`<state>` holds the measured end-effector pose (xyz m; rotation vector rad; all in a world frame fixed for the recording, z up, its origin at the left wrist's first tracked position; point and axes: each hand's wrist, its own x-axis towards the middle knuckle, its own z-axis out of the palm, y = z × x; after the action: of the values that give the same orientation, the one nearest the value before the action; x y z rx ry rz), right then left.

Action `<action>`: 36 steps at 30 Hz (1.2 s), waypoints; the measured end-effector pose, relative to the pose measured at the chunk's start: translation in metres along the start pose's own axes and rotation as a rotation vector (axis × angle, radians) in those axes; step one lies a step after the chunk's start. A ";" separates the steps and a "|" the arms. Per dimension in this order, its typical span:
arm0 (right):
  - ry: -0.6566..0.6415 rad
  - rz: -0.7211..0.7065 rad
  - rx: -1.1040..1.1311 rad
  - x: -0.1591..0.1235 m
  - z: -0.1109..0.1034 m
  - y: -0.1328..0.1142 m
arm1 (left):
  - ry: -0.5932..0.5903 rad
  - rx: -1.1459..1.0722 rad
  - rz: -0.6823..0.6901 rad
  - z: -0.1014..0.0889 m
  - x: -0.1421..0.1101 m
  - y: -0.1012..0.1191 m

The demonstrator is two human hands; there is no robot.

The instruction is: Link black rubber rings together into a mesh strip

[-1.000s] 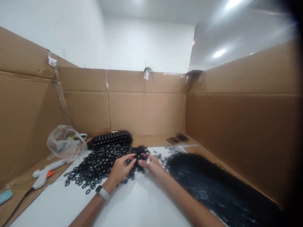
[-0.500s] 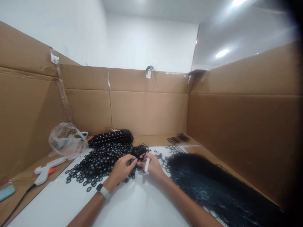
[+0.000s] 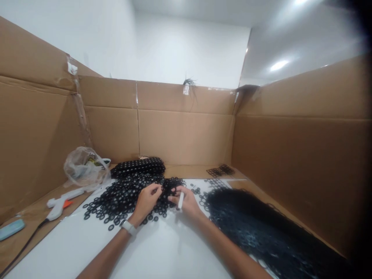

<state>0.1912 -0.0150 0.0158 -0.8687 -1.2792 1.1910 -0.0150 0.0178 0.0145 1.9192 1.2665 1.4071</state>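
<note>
Pinching black rings (image 3: 167,190): left hand (image 3: 147,200), right hand (image 3: 186,201) gripping white stick (image 3: 180,200).

You have two hands at work: your left hand (image 3: 147,199) and your right hand (image 3: 187,201), with one white stick (image 3: 180,200) in the right. The loose black rings (image 3: 122,195) are too many to count. There is one joined ring mat (image 3: 261,228), one glue gun (image 3: 59,202), one plastic bag (image 3: 83,167), one small grid piece (image 3: 220,170) and one wristwatch (image 3: 128,226).
</note>
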 end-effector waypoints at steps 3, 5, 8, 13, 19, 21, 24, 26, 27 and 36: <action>0.008 -0.026 -0.056 0.000 -0.002 0.000 | 0.159 0.085 -0.015 -0.020 0.009 -0.007; 0.017 -0.034 -0.077 -0.001 -0.003 0.001 | 0.265 0.171 -0.014 -0.038 0.014 -0.013; 0.016 -0.007 -0.052 -0.001 -0.002 0.004 | 0.328 0.310 0.014 -0.058 0.016 -0.021; 0.024 0.089 -0.008 -0.003 0.001 0.008 | 0.244 0.420 0.079 -0.056 0.012 -0.022; 0.039 0.077 -0.028 -0.001 -0.002 0.000 | 0.095 0.326 0.225 -0.035 0.006 0.000; 0.046 0.069 -0.020 0.001 -0.003 -0.005 | 0.005 0.260 0.286 -0.027 0.002 0.006; 0.056 0.098 0.066 0.002 -0.002 -0.012 | -0.088 0.174 0.335 -0.013 -0.006 0.010; 0.056 0.113 0.119 0.002 -0.002 -0.015 | -0.119 0.128 0.343 -0.005 -0.009 0.011; 0.053 0.112 0.124 0.002 -0.002 -0.015 | -0.130 0.107 0.342 -0.002 -0.011 0.010; -0.029 -0.038 -0.268 -0.002 -0.007 -0.011 | -0.194 -0.003 0.265 0.003 -0.011 0.004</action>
<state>0.2001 -0.0184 0.0253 -1.0184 -1.4951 1.0199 -0.0115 0.0073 0.0109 2.2246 0.9480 1.3029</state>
